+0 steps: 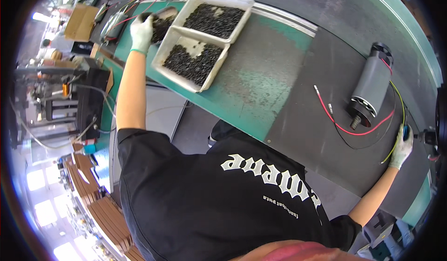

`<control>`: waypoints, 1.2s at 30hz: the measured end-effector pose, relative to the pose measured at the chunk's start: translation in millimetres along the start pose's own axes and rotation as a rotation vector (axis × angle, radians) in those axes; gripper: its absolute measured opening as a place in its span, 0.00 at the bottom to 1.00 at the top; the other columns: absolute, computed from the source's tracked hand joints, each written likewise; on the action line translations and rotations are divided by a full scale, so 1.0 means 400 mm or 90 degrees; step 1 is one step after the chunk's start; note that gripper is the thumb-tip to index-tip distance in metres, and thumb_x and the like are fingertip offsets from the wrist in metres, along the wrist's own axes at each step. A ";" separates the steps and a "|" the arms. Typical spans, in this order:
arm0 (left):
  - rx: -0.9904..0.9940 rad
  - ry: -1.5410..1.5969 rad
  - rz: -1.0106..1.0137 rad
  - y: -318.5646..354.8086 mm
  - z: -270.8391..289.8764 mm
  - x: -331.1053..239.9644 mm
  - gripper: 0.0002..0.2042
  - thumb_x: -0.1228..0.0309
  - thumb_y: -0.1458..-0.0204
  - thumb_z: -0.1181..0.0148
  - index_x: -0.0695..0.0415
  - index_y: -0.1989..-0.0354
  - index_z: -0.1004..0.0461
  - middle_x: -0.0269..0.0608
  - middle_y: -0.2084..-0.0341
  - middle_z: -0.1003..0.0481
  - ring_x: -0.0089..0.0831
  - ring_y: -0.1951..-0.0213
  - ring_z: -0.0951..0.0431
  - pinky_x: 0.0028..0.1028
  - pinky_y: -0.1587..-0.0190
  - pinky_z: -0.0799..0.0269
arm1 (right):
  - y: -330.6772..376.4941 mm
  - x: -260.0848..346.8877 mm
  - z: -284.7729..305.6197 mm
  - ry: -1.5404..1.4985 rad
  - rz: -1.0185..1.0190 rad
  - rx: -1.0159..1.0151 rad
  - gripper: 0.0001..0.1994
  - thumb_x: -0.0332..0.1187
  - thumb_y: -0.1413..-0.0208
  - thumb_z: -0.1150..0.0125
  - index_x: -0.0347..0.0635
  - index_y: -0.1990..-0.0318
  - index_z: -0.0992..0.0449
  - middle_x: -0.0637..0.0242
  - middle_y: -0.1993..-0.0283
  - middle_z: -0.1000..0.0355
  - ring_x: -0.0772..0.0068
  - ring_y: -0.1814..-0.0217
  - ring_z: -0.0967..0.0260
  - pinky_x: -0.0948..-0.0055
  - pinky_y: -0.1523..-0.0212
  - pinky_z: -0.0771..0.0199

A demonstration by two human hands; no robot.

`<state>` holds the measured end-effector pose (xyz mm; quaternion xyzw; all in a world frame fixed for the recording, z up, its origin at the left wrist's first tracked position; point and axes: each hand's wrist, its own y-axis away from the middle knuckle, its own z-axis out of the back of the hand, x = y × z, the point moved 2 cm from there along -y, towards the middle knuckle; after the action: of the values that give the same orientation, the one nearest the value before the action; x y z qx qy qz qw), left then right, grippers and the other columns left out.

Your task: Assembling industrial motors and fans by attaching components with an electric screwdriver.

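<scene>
My left hand point(141, 32), in a white glove, reaches far out to the left. Its fingers curl into the small black parts heaped in a pale tray point(164, 22). My right hand point(401, 147), also gloved, grips a blue-handled tool point(416, 135) at the right edge of the bench. Just left of that hand, a grey cylindrical motor point(372, 86) lies on a dark mat point(302, 121), with its threaded shaft point(356, 121) pointing toward me. Red point(344, 128), black and yellow-green point(398, 98) wires trail from the motor across the mat.
Two more white trays point(247, 16) point(164, 51), filled with small black parts, stand on the green bench point(251, 88) beside my left hand. Cables, a cardboard box point(80, 22) and machinery crowd the far left. Stacked brown pieces point(104, 214) lie lower left.
</scene>
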<state>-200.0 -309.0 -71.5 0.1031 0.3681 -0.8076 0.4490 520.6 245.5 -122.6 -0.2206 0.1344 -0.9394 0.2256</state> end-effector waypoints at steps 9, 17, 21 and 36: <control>0.289 0.650 0.133 0.241 -0.007 -0.635 0.17 0.66 0.44 0.43 0.62 0.49 0.30 0.39 0.68 0.23 0.23 0.71 0.23 0.17 0.69 0.28 | 0.057 0.285 0.150 -0.384 0.031 -0.181 0.20 0.32 0.44 0.38 0.33 0.45 0.29 0.61 0.49 0.27 0.70 0.49 0.32 0.71 0.44 0.34; 0.566 0.883 0.179 0.370 -0.059 -1.145 0.15 0.71 0.45 0.46 0.67 0.51 0.30 0.49 0.71 0.23 0.33 0.69 0.20 0.28 0.66 0.25 | 0.072 0.715 0.322 -0.141 0.478 -0.082 0.23 0.28 0.54 0.36 0.34 0.47 0.27 0.58 0.47 0.27 0.64 0.48 0.31 0.68 0.44 0.33; 0.522 0.863 0.093 0.370 -0.046 -1.182 0.16 0.72 0.45 0.46 0.67 0.50 0.30 0.49 0.71 0.23 0.31 0.70 0.20 0.27 0.66 0.25 | 0.063 0.747 0.355 -0.017 0.527 -0.149 0.24 0.29 0.56 0.33 0.37 0.48 0.24 0.59 0.50 0.26 0.64 0.48 0.30 0.67 0.46 0.30; 0.380 0.768 -0.090 0.371 -0.068 -1.211 0.16 0.73 0.43 0.48 0.69 0.49 0.32 0.46 0.71 0.23 0.24 0.72 0.22 0.22 0.68 0.27 | 0.031 0.732 0.326 0.067 0.503 -0.124 0.24 0.24 0.58 0.37 0.38 0.48 0.26 0.56 0.54 0.28 0.57 0.53 0.29 0.65 0.51 0.29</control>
<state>193.0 -24.0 75.6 0.6309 0.3214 -0.7033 0.0634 352.5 73.7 89.4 -0.1243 0.3083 -0.7735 0.5397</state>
